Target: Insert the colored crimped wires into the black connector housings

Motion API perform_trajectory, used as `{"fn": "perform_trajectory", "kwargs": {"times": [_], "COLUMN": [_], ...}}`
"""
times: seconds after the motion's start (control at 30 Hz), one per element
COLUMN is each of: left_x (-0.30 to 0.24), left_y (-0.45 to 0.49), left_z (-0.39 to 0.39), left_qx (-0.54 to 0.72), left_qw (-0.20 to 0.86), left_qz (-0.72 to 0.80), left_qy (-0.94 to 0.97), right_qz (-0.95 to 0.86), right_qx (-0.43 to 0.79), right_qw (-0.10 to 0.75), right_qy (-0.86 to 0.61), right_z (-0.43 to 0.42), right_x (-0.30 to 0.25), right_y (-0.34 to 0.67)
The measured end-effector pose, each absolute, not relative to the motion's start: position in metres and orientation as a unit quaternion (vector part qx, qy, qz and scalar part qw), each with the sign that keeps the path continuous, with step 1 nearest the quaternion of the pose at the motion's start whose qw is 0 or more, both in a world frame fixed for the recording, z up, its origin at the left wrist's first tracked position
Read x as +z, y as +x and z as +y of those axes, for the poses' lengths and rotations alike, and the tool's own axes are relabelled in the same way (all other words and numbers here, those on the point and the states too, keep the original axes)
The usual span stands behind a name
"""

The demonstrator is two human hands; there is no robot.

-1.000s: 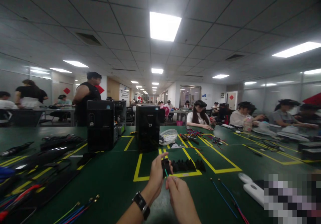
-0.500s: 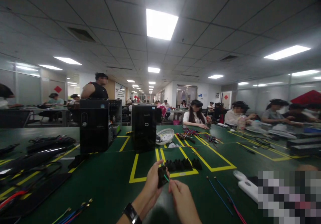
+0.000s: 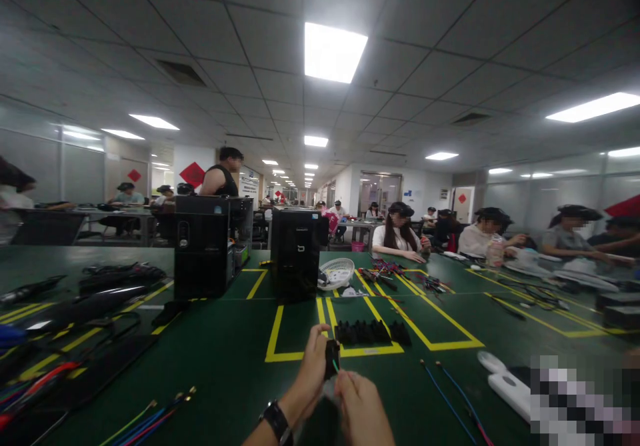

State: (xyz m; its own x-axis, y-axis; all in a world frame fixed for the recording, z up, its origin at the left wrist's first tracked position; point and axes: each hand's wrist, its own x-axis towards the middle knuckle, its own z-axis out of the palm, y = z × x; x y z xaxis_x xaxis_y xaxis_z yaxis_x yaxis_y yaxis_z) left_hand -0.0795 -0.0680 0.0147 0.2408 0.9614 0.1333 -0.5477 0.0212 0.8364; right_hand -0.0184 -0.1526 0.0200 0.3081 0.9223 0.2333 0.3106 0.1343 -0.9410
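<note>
L hand (image 3: 311,366) fingers gripped small, black, plastic-looking block (image 3: 330,353) above dark-green worktop (image 3: 225,359), R hand (image 3: 367,403) fingers pinched thin green wire (image 3: 335,366) approx. at block's face; steady block, straight wire and close pinch prob. worked best.

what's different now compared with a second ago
The left hand and right hand have moved slightly lower in view, with the black part. The standing person beyond the left computer tower has moved right. Nothing was let go: the left hand still holds that part, the right the green wire. The row of black pieces stayed put.
</note>
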Motion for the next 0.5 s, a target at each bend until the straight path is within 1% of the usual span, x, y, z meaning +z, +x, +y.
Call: {"fn": "perform_trajectory", "kwargs": {"times": [0.1, 0.2, 0.3, 0.4, 0.5], "left_x": [0.028, 0.033, 0.026, 0.027, 0.042], "left_y": [-0.078, -0.074, -0.071, -0.068, -0.069], "left_z": [-0.073, -0.077, -0.077, -0.072, -0.06], "left_qx": [0.561, 0.558, 0.556, 0.568, 0.585], "left_qw": [0.692, 0.713, 0.726, 0.718, 0.695], "left_qz": [0.207, 0.205, 0.194, 0.185, 0.209], "left_qy": [0.404, 0.372, 0.356, 0.357, 0.361], "right_qz": [-0.519, -0.523, -0.514, -0.51, -0.509], "right_qx": [0.285, 0.278, 0.325, 0.328, 0.324], "right_qw": [0.547, 0.554, 0.549, 0.553, 0.538], "right_qy": [-0.592, -0.585, -0.574, -0.571, -0.59], "right_z": [-0.155, -0.161, -0.165, -0.164, -0.16], "right_x": [0.024, 0.029, 0.033, 0.027, 0.01], "right_y": [-0.013, -0.012, -0.014, -0.013, -0.013]}}
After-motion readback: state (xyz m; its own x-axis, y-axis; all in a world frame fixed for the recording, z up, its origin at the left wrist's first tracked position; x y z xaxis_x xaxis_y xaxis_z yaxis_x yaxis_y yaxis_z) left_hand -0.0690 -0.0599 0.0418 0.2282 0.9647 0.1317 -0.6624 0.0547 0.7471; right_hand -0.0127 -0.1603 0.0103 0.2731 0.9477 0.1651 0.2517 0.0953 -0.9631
